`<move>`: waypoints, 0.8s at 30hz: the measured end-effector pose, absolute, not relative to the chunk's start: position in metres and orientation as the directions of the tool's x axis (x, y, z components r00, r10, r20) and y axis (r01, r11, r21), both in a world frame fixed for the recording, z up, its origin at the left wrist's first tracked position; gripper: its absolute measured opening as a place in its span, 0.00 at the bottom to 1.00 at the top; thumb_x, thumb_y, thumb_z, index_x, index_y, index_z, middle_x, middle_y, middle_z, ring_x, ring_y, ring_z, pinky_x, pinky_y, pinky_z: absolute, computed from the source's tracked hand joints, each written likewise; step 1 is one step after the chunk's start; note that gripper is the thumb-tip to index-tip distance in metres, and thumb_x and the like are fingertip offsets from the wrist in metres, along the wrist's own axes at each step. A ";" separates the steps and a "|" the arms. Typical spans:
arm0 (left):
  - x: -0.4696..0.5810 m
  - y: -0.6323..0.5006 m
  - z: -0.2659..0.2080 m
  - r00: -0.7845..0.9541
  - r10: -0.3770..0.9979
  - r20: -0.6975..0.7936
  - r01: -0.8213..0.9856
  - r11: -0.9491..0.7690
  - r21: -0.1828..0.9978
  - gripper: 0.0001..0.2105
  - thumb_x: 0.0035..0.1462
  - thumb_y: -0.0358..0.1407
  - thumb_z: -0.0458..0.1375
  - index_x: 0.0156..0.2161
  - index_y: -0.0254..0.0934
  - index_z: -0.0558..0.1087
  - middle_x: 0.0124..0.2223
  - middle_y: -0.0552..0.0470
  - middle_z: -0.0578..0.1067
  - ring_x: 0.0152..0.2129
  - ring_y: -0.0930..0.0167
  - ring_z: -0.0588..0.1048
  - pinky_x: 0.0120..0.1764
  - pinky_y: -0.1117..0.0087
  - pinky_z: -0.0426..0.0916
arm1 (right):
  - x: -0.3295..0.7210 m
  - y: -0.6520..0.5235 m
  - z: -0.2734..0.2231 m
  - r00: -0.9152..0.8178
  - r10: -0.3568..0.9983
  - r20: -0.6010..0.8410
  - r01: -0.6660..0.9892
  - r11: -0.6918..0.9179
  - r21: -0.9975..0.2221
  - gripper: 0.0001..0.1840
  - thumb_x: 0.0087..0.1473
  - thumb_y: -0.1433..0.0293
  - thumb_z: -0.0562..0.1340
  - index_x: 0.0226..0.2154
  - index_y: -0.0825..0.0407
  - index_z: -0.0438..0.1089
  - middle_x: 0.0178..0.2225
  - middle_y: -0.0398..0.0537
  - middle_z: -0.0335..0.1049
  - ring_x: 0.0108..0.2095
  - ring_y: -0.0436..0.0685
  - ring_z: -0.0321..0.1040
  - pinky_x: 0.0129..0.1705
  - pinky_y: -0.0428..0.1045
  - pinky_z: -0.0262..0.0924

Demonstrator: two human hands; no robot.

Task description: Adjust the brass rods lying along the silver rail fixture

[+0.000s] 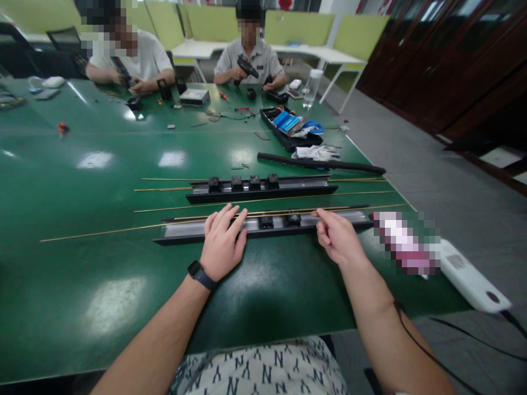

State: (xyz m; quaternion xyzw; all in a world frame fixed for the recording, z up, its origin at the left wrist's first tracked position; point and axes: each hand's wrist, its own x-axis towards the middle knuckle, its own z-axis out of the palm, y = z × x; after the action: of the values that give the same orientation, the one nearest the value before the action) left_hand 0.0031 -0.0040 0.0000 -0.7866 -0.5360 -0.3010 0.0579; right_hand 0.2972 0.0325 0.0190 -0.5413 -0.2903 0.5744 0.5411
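Observation:
A long black channel with a silvery inner face (pixel 189 229) lies in front of me, with small black blocks (pixel 293 219) set in it. Thin brass-coloured rods (pixel 102 232) run along its length and stick out past the left end. My left hand (pixel 223 241) rests across the channel and rods, fingers stretched out and a little apart. On the right, my right hand (pixel 336 237) is curled, its index finger and thumb closed at a thin brass rod. Behind lies a second black channel (pixel 263 193) with several black blocks and more rods around it.
A black foam-like strip (pixel 321 164), white gloves (pixel 317 153) and a black tray (pixel 288 140) with blue packets lie farther back. A white power strip (pixel 469 277) sits at the right edge. Across the table sit two people, one holding a drill (pixel 247 67). A bottle (pixel 313 88) stands there.

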 end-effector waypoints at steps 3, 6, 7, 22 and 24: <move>0.003 -0.004 0.000 0.242 0.808 0.537 0.877 -0.419 0.236 0.22 0.69 0.36 0.54 0.66 0.40 0.67 0.65 0.42 0.72 0.67 0.59 0.64 0.67 0.52 0.53 | 0.297 0.032 0.019 0.175 0.937 -0.304 -0.305 -0.242 -0.921 0.18 0.48 0.59 0.74 0.34 0.55 0.75 0.14 0.36 0.62 0.09 0.42 0.48 0.10 0.39 0.37; 0.003 -0.003 0.000 0.237 0.807 0.540 0.876 -0.419 0.241 0.22 0.68 0.36 0.54 0.66 0.41 0.67 0.65 0.42 0.72 0.67 0.59 0.65 0.67 0.52 0.53 | 0.297 0.033 0.019 0.179 0.937 -0.299 -0.301 -0.237 -0.924 0.18 0.48 0.59 0.74 0.34 0.56 0.75 0.14 0.36 0.62 0.09 0.42 0.48 0.10 0.39 0.38; 0.003 -0.003 0.000 0.238 0.808 0.540 0.876 -0.419 0.241 0.22 0.68 0.36 0.54 0.66 0.41 0.67 0.65 0.42 0.72 0.67 0.59 0.64 0.67 0.52 0.53 | 0.296 0.033 0.019 0.180 0.937 -0.299 -0.300 -0.238 -0.924 0.18 0.48 0.59 0.74 0.34 0.56 0.75 0.14 0.36 0.62 0.09 0.42 0.48 0.10 0.39 0.38; 0.003 -0.004 0.001 0.232 0.821 0.521 0.872 -0.413 0.264 0.24 0.68 0.35 0.54 0.67 0.43 0.66 0.66 0.42 0.71 0.67 0.58 0.64 0.67 0.51 0.52 | 0.296 0.032 0.021 0.177 0.933 -0.313 -0.288 -0.255 -0.923 0.18 0.49 0.58 0.74 0.34 0.54 0.73 0.15 0.36 0.62 0.10 0.42 0.48 0.10 0.40 0.38; 0.003 -0.004 0.001 0.234 0.820 0.522 0.873 -0.413 0.259 0.23 0.68 0.35 0.54 0.67 0.42 0.67 0.66 0.42 0.71 0.67 0.58 0.64 0.67 0.51 0.52 | 0.297 0.033 0.020 0.174 0.936 -0.305 -0.287 -0.249 -0.925 0.19 0.49 0.58 0.74 0.34 0.54 0.74 0.14 0.36 0.62 0.09 0.42 0.48 0.10 0.40 0.38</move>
State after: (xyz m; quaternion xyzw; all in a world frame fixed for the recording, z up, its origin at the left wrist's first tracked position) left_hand 0.0030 -0.0039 0.0007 -0.7842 -0.5398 -0.3030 0.0434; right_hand 0.2965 0.0326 0.0196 -0.5471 -0.2967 0.5701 0.5364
